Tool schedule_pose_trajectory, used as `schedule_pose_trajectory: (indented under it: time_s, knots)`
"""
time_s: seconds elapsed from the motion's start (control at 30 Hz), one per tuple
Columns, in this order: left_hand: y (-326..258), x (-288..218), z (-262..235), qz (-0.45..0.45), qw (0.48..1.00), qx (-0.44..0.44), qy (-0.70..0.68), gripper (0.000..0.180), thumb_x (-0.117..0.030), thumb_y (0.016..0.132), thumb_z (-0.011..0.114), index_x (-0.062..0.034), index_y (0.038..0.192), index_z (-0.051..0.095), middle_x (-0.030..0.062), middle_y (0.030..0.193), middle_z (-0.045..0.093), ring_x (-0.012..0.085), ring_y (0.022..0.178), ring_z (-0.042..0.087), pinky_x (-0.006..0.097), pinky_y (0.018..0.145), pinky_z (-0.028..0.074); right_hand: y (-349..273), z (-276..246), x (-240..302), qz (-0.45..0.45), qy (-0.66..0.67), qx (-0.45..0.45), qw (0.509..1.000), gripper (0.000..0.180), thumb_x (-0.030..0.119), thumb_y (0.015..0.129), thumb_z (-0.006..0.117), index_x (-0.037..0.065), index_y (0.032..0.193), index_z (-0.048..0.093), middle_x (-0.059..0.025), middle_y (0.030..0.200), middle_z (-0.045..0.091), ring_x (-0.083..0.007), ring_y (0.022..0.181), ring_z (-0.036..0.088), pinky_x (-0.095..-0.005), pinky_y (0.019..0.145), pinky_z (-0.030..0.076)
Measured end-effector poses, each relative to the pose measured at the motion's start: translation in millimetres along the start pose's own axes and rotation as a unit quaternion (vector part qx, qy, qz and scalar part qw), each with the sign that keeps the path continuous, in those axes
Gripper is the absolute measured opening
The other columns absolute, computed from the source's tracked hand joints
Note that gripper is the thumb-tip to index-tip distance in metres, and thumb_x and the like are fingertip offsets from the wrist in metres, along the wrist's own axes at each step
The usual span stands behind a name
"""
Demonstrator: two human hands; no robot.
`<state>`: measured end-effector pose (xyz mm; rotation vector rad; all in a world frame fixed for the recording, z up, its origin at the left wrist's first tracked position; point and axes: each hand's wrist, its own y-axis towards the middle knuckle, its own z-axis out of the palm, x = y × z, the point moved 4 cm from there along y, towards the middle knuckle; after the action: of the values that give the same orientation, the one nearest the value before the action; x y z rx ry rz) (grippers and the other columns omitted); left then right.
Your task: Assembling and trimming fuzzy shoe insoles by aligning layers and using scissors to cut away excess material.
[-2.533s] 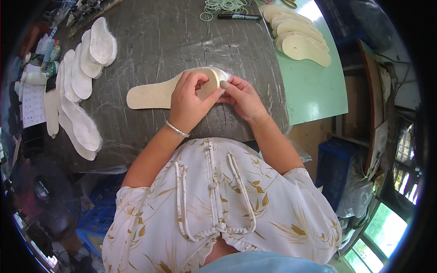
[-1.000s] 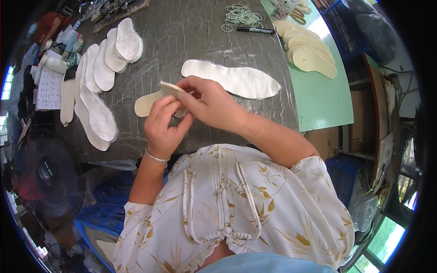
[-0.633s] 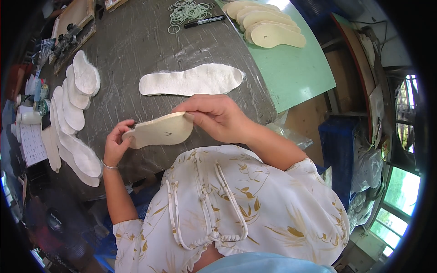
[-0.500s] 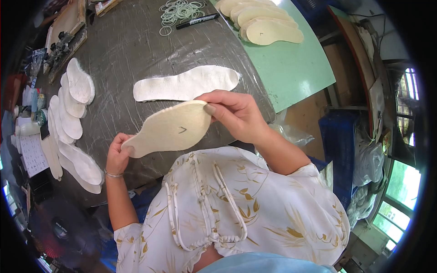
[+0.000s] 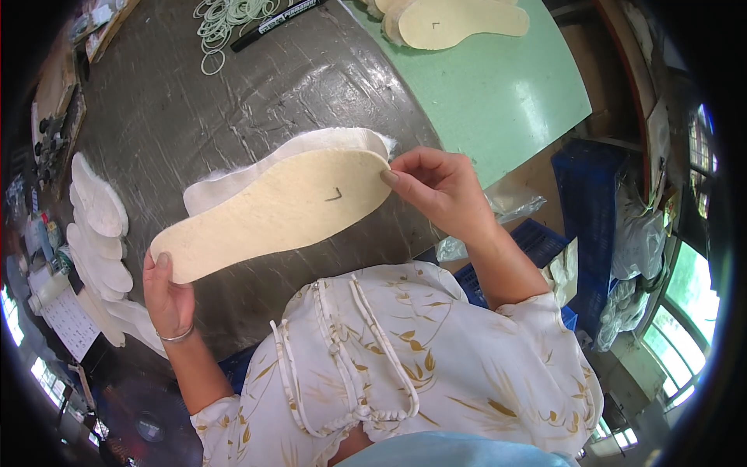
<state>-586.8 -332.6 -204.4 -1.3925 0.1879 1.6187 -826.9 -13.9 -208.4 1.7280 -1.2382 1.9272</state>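
At frame centre the left hand (image 5: pixel 170 296) and right hand (image 5: pixel 436 187) pinched the ends of a cream insole (image 5: pixel 272 214) above its white fleece lining (image 5: pixel 311 148), not yet pressed together, while finished-looking white pieces (image 5: pixel 97 233) lay stacked at left.

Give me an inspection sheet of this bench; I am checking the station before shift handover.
Surface: dark grey worktop under wrinkled clear film; a green board adjoins it at the far right.
Job's things: cream insole held flat above a white fleecy insole-shaped piece lying on the worktop.
Clutter: white insole pieces fanned out at left; rubber bands and black marker at the far edge; tan insoles on the green board.
Grippers: left hand pinches the heel end, right hand the toe end.
Cables: nothing seen.
Surroundings: blue crates and plastic bags at right.
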Motion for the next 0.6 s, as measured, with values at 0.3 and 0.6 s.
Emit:
schedule_pose_trajectory:
  time_s: [0.3,0.6]
  knots:
    - [37.4,0.8,-1.6,-0.049,0.994,-0.038,0.094,0.035,-0.006,0.088,0.061,0.0035,0.12,0.049,0.0133,0.116,0.06,0.022,0.109,0.058,0.035,0.096,0.046,28.6,-13.6,-16.4,0.046,-0.066,-0.02,0.997,0.02,0.017,0.086,0.068,-0.003,0.088,0.067,0.0026,0.068,0.06,-0.0011,0.061,0.05,-0.0179,0.053,0.041]
    - [43.2,-7.8,-11.4,-0.058,0.983,-0.029,0.172,0.048,-0.008,0.085,0.065,-0.0046,0.126,0.041,0.0064,0.115,0.058,0.0166,0.103,0.059,0.029,0.085,0.049,32.0,-14.3,-16.2,0.037,-0.067,-0.008,0.997,0.018,0.014,0.086,0.068,-0.004,0.086,0.067,0.0016,0.066,0.06,-0.0022,0.058,0.049,-0.0198,0.051,0.04]
